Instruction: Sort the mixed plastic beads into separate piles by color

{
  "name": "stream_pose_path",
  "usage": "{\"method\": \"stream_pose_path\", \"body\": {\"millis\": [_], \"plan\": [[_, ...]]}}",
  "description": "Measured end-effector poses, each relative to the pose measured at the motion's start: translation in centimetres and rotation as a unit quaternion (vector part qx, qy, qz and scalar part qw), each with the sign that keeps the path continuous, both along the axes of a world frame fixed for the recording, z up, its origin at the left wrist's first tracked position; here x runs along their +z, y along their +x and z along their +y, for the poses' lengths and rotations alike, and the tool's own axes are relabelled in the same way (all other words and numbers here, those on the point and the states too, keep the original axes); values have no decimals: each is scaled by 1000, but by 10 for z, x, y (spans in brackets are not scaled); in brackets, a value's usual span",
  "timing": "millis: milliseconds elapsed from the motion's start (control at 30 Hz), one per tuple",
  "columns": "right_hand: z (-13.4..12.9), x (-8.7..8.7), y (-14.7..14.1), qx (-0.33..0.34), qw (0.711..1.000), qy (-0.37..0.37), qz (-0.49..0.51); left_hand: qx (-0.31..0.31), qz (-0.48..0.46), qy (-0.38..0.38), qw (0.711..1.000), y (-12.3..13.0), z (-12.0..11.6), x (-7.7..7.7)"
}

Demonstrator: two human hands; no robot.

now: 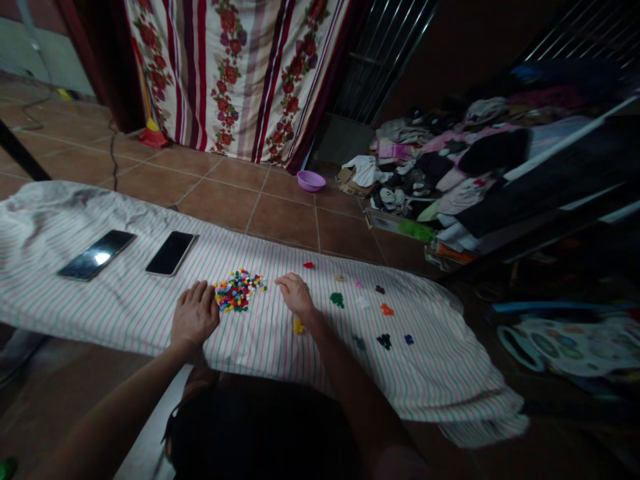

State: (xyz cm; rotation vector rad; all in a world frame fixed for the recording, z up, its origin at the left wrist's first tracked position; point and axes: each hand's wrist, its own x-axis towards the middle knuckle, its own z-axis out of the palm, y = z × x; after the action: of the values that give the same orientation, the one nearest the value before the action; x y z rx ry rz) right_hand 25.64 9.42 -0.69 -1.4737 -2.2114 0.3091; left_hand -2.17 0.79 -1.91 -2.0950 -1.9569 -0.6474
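Note:
A mixed heap of small coloured pieces (239, 291) lies on the striped cloth (265, 343). My left hand (196, 313) rests flat at the heap's left edge, fingers stretched out. To the right of the heap is my right hand (294, 292), its fingers pinched together; whatever they hold, if anything, is too small to make out. Beneath my right wrist sit yellow pieces (299, 326). Further right are separate little groups: green (337, 300), orange (387, 309), black (385, 341), blue (409, 339) and red (309, 265), among several others.
Two phones, one (97, 255) with a bright reflection and another (171, 253), lie on the cloth's left part. Beyond it, a purple basin (311, 181) stands on the tiled floor near a flowered curtain (240, 80). Piled clothes (450, 157) fill the right back.

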Motion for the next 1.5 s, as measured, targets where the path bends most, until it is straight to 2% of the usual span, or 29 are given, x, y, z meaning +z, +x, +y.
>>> {"method": "stream_pose_path", "body": {"millis": [167,500,733,1000,1133,1233,1333,1500], "plan": [[-2,0,-23,26,999,-10,-16,7,9,1,1000,0,0,1],[-9,14,-57,-57,995,-71,-49,13,10,-7,1000,1,0,1],[-9,11,-64,-86,992,-96,-1,5,9,-7,1000,-1,-1,2],[-13,9,-63,-91,989,-65,100,3,-2,-11,1000,0,-3,5],[-25,10,-50,-119,976,-72,168,11,-19,-31,999,2,-4,10],[-45,9,-30,-137,968,-63,200,10,-26,-51,998,3,-6,16],[-71,8,-1,-155,965,-26,208,10,-33,-65,997,4,-9,21],[-118,8,58,-224,955,37,190,10,-30,-56,998,4,-10,23]]}}
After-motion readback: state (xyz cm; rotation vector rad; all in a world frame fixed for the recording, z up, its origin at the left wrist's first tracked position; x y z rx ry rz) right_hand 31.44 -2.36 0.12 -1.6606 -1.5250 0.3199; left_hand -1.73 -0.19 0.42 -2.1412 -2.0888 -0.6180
